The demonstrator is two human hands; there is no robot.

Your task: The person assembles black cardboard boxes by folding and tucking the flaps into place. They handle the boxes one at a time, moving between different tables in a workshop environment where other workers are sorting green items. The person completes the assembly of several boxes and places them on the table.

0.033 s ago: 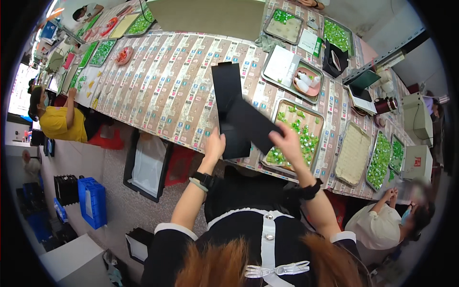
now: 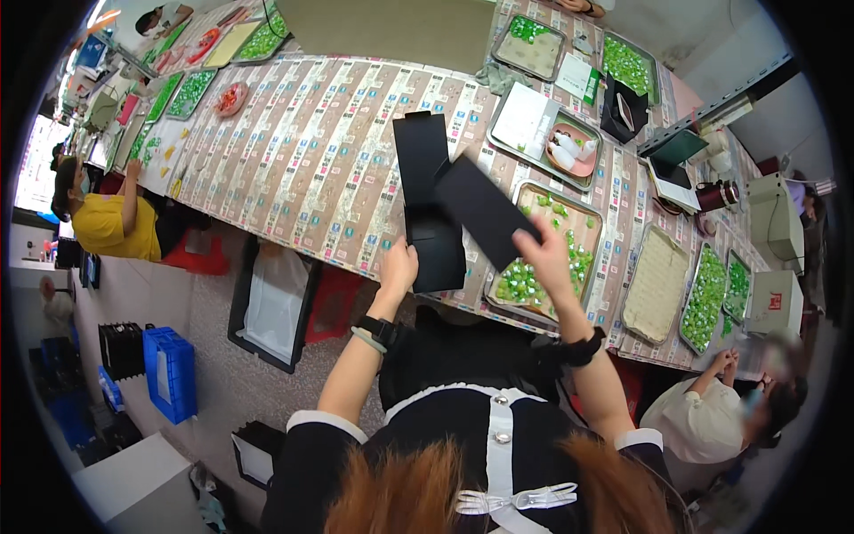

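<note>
A black folding box [image 2: 438, 260] lies opened out at the table's near edge, its long flap [image 2: 421, 156] stretched toward the far side. My left hand [image 2: 400, 265] is closed on the left edge of the box's near part. In my right hand [image 2: 544, 258], fingers and thumb pinch the lower right end of a flat black rectangular panel [image 2: 485, 209]. That panel is tilted and held above the table, its far left corner overlapping the middle of the box. What lies beneath that corner is hidden.
Right of the box is a metal tray [image 2: 594, 240] of green and white pieces; beyond it, a tray [image 2: 580, 182] holds a pink bowl [image 2: 569, 158]. A beige-lined tray [image 2: 656, 285] sits farther right. Co-workers sit left, in a yellow top [image 2: 111, 227], and right, in white [image 2: 698, 418].
My right hand and the black panel have moved slightly up and to the right, uncovering more of the box. My left hand stays at the box's edge.
</note>
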